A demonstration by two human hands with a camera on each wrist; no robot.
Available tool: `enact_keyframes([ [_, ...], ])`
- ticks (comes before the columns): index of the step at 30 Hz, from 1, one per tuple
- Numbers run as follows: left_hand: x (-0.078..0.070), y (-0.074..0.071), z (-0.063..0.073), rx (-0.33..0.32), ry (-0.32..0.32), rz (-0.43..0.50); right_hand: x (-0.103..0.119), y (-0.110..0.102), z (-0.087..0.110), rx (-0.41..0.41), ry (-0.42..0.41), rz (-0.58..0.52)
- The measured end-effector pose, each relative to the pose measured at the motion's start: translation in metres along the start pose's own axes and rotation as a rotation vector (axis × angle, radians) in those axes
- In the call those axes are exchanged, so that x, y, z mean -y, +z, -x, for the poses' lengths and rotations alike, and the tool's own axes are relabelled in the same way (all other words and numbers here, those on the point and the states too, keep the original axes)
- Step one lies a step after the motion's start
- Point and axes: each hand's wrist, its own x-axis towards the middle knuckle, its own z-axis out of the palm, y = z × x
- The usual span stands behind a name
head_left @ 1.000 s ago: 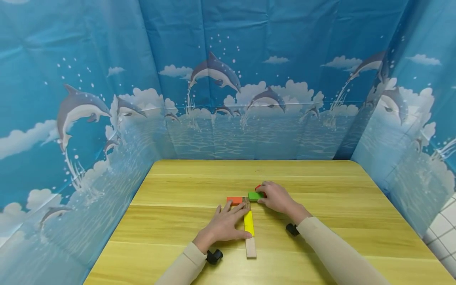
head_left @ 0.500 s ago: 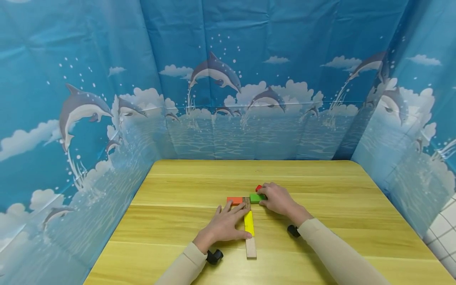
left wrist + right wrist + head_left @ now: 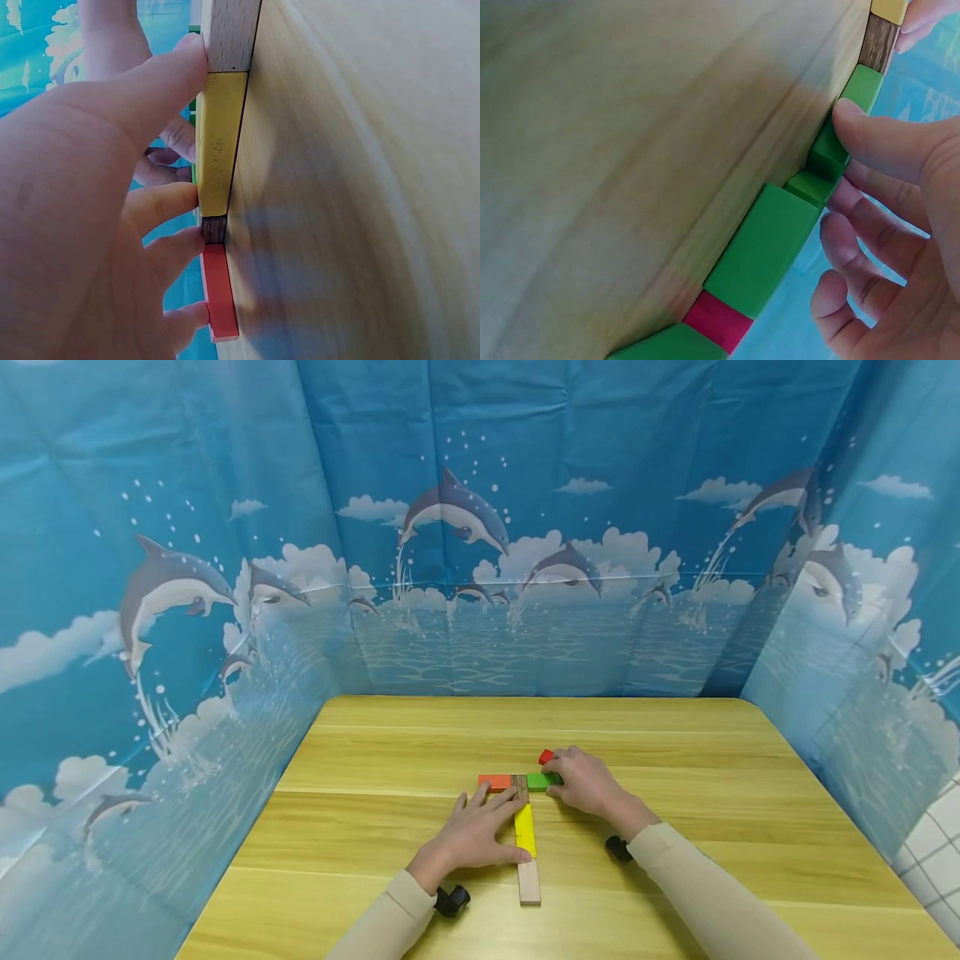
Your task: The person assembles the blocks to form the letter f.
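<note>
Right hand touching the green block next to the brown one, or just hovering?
Touching. The right wrist view shows the right hand's thumb tip overlapping the edge of the green block beside the brown block, no gap visible.

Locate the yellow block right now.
In the head view, the yellow block lies low, just right of centre, between the dark brown block at its far end and the pale wooden block at its near end, with the left hand touching it.
</note>
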Motion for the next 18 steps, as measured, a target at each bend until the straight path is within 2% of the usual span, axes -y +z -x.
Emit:
enact_keyframes([
  [9, -0.004, 0.0, 0.001, -0.004, -0.004, 0.0, 0.0, -0.002, 0.003, -0.009, -0.021, -0.013],
  [18, -0.006, 0.003, 0.002, -0.007, -0.017, -0.009, -0.004, -0.016, 0.006, -0.021, 0.017, -0.09],
])
